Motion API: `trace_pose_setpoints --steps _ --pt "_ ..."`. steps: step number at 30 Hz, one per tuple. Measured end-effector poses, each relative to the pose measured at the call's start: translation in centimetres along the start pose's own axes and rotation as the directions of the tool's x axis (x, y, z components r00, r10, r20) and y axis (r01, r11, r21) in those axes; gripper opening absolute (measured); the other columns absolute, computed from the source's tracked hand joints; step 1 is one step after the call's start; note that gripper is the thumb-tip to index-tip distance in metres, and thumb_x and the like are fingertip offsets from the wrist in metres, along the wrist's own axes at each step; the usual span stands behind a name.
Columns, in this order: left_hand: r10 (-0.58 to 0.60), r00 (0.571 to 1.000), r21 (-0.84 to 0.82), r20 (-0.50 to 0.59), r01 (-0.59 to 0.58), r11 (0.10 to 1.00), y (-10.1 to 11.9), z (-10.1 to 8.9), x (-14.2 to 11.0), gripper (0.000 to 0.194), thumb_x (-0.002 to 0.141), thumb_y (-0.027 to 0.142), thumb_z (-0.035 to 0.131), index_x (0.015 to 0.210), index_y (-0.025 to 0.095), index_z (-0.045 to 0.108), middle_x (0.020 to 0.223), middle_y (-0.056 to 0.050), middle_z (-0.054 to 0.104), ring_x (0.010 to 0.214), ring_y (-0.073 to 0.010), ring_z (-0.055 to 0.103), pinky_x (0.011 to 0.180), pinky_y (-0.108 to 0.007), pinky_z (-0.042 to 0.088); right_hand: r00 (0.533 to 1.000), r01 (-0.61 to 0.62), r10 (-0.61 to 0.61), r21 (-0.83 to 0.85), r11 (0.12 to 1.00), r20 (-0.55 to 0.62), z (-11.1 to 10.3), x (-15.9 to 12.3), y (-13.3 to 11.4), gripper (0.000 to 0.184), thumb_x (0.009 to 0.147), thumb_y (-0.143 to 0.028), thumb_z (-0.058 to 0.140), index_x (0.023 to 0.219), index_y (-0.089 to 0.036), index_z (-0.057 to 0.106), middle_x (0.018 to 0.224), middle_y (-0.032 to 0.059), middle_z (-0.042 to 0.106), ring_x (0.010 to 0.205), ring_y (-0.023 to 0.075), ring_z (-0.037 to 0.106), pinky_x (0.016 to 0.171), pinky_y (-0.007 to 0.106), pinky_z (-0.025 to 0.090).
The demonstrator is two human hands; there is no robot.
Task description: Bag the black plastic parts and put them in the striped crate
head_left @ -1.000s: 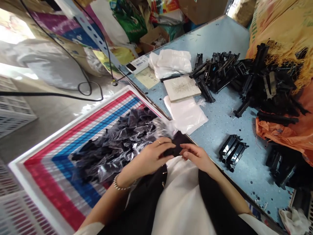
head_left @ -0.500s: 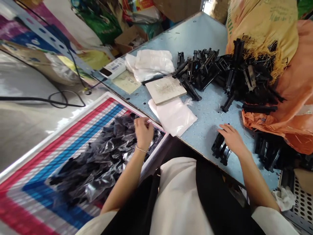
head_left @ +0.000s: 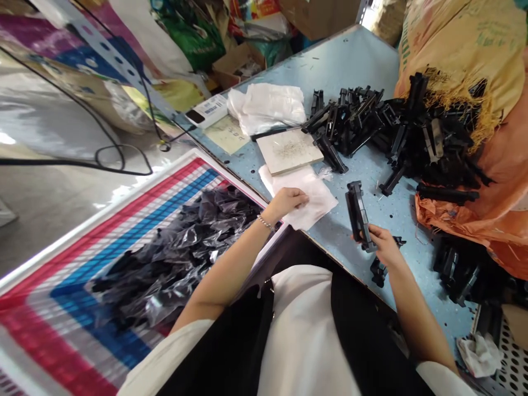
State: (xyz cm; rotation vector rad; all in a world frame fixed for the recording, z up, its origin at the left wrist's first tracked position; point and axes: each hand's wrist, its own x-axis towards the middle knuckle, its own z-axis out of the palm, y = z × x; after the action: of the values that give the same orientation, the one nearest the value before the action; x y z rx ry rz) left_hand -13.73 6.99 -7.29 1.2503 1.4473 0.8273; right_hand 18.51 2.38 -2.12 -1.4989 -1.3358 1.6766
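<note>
My right hand point(head_left: 384, 243) grips the lower end of a black plastic part point(head_left: 359, 212), a long narrow piece, or possibly two side by side, tilted up above the blue table. Another black part lies on the table just below and behind that hand. Over a stack of thin clear plastic bags point(head_left: 319, 204), my left hand point(head_left: 287, 201) has its fingers curled together at the upper bag. Whether a bag is pinched between them is hidden. A light square board point(head_left: 289, 149) with dark specks rests on the far edge of these bags.
A large pile of black parts point(head_left: 367, 118) covers the table's back right, beside yellow point(head_left: 462, 44) and orange woven sacks point(head_left: 495, 214). Left of the table stands a striped crate point(head_left: 74, 231) with bagged black parts point(head_left: 190, 236). A folded white plastic bundle point(head_left: 270, 104) lies behind the board.
My left hand has moved right, from over the crate to the plastic bags. My right hand has lifted a black part off the table, swinging it up and slightly left.
</note>
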Motion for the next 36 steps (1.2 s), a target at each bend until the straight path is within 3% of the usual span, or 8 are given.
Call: trace_pose_setpoints --steps 5,12,16,20,26,28,33,36 --pt "0.169 0.974 0.018 -0.151 -0.168 0.986 -0.1 -0.3 -0.5 0.007 0.076 0.013 0.058 0.08 0.017 0.063 0.079 -0.004 0.072 0.076 -0.0173 0.068 0.073 -0.031 0.055 0.947 -0.304 0.173 0.586 0.751 0.27 7.3 -0.1 2.3 0.028 0.07 -0.037 0.084 0.079 -0.017 0.067 0.083 0.007 0.073 0.062 0.0146 0.062 0.044 0.022 0.04" --pt "0.461 0.887 0.447 -0.013 -0.407 0.796 -1.1 -0.8 -1.8 0.047 0.082 0.007 0.051 0.127 0.016 0.062 0.135 -0.012 0.062 0.127 -0.0237 0.059 0.112 -0.043 0.048 0.768 -0.626 0.136 0.688 0.367 0.626 10.5 1.0 4.2 0.025 0.094 -0.033 0.062 0.097 -0.008 0.066 0.064 -0.0006 0.056 0.05 0.0054 0.043 0.036 0.009 0.034" --pt "0.592 0.803 0.48 0.073 -0.549 0.684 -0.4 0.4 -3.9 0.06 0.086 0.004 0.045 0.145 0.016 0.047 0.145 -0.014 0.053 0.135 -0.0227 0.053 0.115 -0.039 0.046 0.806 -0.581 0.073 0.762 0.286 0.588 11.1 2.0 4.0 0.027 0.096 -0.036 0.058 0.097 -0.01 0.065 0.06 -0.0041 0.05 0.049 0.0054 0.039 0.036 0.009 0.034" --pt "0.713 0.658 0.404 0.244 -0.737 0.542 1.3 2.5 -7.6 0.065 0.093 0.004 0.038 0.155 0.023 0.031 0.149 -0.012 0.05 0.135 -0.0199 0.053 0.114 -0.035 0.046 0.857 -0.498 0.069 0.786 0.366 0.51 11.1 2.1 3.5 0.024 0.096 -0.033 0.056 0.082 -0.015 0.061 0.053 -0.0056 0.046 0.043 0.0057 0.032 0.035 0.011 0.032" --pt "0.742 0.662 0.435 0.105 -0.701 0.565 1.0 2.7 -9.5 0.073 0.094 0.002 0.039 0.159 0.028 0.019 0.149 -0.011 0.049 0.137 -0.0208 0.051 0.116 -0.037 0.045 0.905 -0.384 -0.094 0.893 0.232 0.414 10.7 -1.1 2.3 0.013 0.093 -0.032 0.061 0.094 -0.02 0.061 0.049 -0.011 0.032 0.04 0.0064 0.025 0.035 0.012 0.027" --pt "0.755 0.651 0.471 0.078 -0.692 0.547 0.6 2.8 -9.9 0.075 0.094 0.002 0.039 0.16 0.027 0.016 0.149 -0.013 0.049 0.136 -0.0214 0.053 0.114 -0.037 0.046 0.919 -0.336 -0.082 0.877 0.342 0.385 11.0 -1.3 1.8 0.014 0.092 -0.035 0.06 0.092 -0.021 0.061 0.049 -0.011 0.03 0.04 0.007 0.023 0.035 0.014 0.025" --pt "0.785 0.583 0.44 0.211 -0.773 0.456 1.8 4.1 -12.3 0.078 0.093 0.001 0.039 0.161 0.024 0.008 0.148 -0.015 0.05 0.137 -0.0209 0.051 0.112 -0.035 0.049 1.0 -0.028 0.019 0.439 0.898 0.024 11.9 -0.3 1.1 0.025 0.083 -0.042 0.068 0.074 -0.02 0.059 0.054 -0.0062 0.047 0.049 0.0098 0.038 0.044 0.021 0.032" --pt "0.753 0.593 0.406 0.285 -0.787 0.465 2.8 4.1 -13.5 0.069 0.093 0.008 0.043 0.158 0.017 0.021 0.146 -0.018 0.051 0.135 -0.0237 0.053 0.11 -0.038 0.051 0.984 0.146 -0.142 0.031 0.989 -0.107 12.7 -1.0 1.1 0.016 0.086 -0.036 0.065 0.086 -0.021 0.064 0.076 -0.0008 0.065 0.069 0.0151 0.056 0.062 0.025 0.045"
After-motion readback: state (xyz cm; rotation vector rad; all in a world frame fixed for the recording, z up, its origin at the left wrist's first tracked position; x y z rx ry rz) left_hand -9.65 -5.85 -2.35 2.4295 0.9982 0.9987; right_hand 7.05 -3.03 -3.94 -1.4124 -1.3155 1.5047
